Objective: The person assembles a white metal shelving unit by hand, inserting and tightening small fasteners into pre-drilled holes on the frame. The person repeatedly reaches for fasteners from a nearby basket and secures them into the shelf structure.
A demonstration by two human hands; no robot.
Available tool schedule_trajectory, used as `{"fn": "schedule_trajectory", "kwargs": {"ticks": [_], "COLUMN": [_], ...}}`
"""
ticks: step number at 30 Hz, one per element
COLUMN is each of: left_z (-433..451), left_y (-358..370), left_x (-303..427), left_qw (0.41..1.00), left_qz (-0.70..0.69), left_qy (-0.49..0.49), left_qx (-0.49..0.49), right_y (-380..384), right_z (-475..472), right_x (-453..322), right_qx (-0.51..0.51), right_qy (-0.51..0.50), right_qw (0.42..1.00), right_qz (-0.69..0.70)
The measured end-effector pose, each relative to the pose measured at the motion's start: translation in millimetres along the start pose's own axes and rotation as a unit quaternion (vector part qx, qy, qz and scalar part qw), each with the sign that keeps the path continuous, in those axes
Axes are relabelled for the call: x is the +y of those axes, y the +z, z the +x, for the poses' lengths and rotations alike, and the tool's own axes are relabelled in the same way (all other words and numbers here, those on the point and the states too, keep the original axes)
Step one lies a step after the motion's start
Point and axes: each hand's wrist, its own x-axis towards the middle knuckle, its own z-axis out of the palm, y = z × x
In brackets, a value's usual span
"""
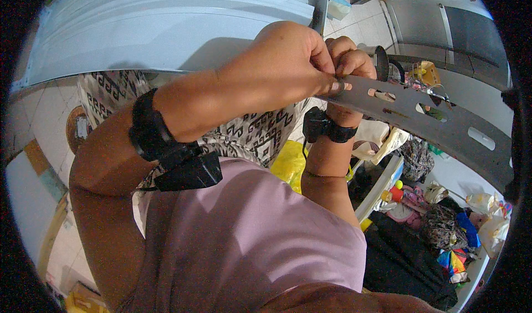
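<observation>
A long grey slotted metal bar (415, 115), with brownish marks on its face, runs from my hands out to the right. My left hand (297, 53) reaches across and pinches at the bar's left end, the thumb against its face beside the first slot. Close behind that end, my right hand (353, 61) has its fingers curled against the bar, partly covered by it. Skin shows through the end slot. Whether a small part sits between the fingertips is hidden. A pale blue metal panel (174, 34) lies beyond my left forearm.
A dark metal post (321, 9) stands at the panel's right edge. A yellow plastic bag (289, 165) is beside my legs. Clothes and a black cloth (403, 254) fill the lower right. A round stool (77, 126) is at left. Black devices (189, 167) are strapped to both wrists.
</observation>
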Motion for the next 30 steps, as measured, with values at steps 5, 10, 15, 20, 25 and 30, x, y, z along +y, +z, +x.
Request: {"fn": "schedule_trajectory", "kwargs": {"ticks": [5,10,15,20,25,30], "left_z": [0.1,-2.2,-1.3,-0.9,-0.5,-0.6], "left_y": [1.2,1.3,4.3,4.5,3.7,1.6], "left_x": [-3.0,-2.7,-2.8,-2.2,-1.1,-1.6], "left_qw": [1.0,0.999,1.0,1.0,0.999,0.999], "left_qz": [0.007,0.024,0.005,-0.007,-0.014,-0.032], "left_qy": [-0.006,0.021,0.012,0.0,-0.02,-0.013], "left_qx": [0.01,0.023,0.026,0.023,0.024,0.004], "right_y": [4.1,6.7,3.7,1.7,1.4,1.4], "right_z": [1.2,2.5,1.5,-1.4,-0.9,0.9], "right_x": [-1.2,-5.1,0.1,0.9,0.5,1.7], "right_qx": [0.008,0.018,0.006,0.02,0.015,0.004], "right_qy": [-0.007,0.02,-0.001,0.003,0.0,-0.008], "right_qw": [1.0,0.998,1.0,1.0,1.0,1.0], "right_qz": [-0.004,-0.063,0.0,-0.004,-0.025,-0.022]}}
